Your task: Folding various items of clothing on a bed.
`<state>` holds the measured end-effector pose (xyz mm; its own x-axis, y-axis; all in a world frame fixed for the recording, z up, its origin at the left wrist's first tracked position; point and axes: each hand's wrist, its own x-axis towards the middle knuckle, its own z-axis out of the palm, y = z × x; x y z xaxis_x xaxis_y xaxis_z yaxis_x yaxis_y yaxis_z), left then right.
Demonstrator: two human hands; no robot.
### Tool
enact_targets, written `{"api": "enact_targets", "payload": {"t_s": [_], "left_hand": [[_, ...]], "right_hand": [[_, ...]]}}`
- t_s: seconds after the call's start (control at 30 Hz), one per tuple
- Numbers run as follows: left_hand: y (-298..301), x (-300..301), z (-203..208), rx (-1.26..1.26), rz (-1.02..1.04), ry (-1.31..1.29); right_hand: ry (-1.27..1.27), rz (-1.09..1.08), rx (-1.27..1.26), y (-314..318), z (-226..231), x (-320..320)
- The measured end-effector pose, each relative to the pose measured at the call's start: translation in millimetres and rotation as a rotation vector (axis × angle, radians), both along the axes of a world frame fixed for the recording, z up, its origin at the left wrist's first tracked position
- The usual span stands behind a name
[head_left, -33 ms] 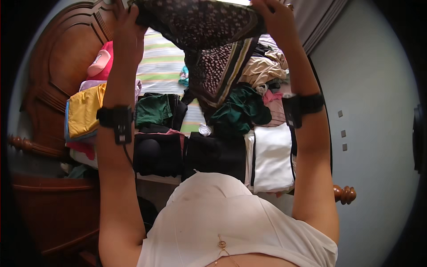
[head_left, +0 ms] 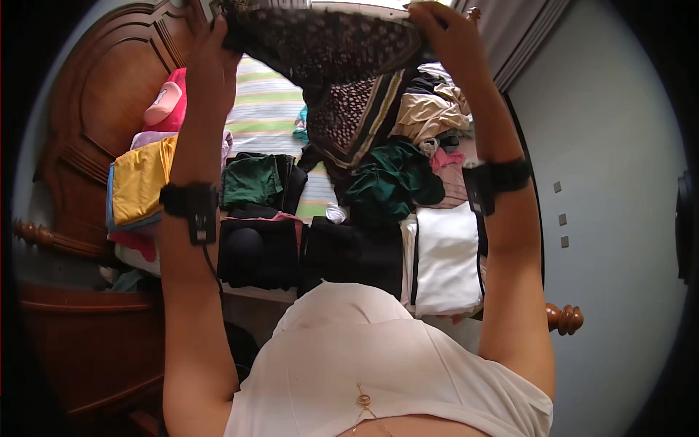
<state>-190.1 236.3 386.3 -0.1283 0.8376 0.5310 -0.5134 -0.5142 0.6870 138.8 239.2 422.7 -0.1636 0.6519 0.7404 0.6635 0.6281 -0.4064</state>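
Along the right of the dark printed cloth (head_left: 342, 47), a grey-blue wall (head_left: 611, 218) is rising, while a carved wooden headboard (head_left: 95, 109) is standing well to the cloth's left and a striped bedsheet (head_left: 262, 109) is showing behind it. With its striped border hanging, the cloth is stretching between two raised hands over the bed; holding it up and spreading it out is seemingly the step in hand. Nearer the body than the cloth, a folded black garment (head_left: 353, 251) and a folded white garment (head_left: 445, 255) are lying; just below the cloth's hanging part, a crumpled dark green garment (head_left: 393, 182) is bunching, contact being unclear. A folded yellow garment (head_left: 142, 182) is topping a pile well left of the cloth. At the cloth's upper corners, the left hand (head_left: 211, 47) and right hand (head_left: 448, 33) are gripping it, fingers closing on fabric, thumbs not showing clearly. Any next move is probably calling for both hands to travel together, keeping the edge taut.
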Motion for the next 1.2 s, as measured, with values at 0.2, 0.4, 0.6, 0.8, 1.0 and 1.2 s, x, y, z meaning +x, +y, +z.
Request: {"api": "enact_targets", "payload": {"t_s": [0.2,0.4,0.6,0.8,1.0,1.2], "left_hand": [[-61,-4,-93,-0.369,-0.069,-0.124],[-131,-13,-225,-0.751,-0.209,-0.083],[-196,7,-284,-0.968,-0.249,0.035],[-219,13,-313,-1.055,-0.107,0.066],[-201,18,-279,-0.936,-0.038,0.026],[-128,-2,-208,-0.542,0.145,0.073]], "right_hand": [[0.008,0.19,-0.317,-28,-89,10],[0.187,0.295,-0.674,-73,-223,37],[0.129,0.219,-1.0,-144,-314,50],[0.059,0.201,-1.109,-197,-341,52],[0.106,0.099,-1.027,-192,-343,58],[0.328,0.178,-0.729,-119,-288,59]]}}
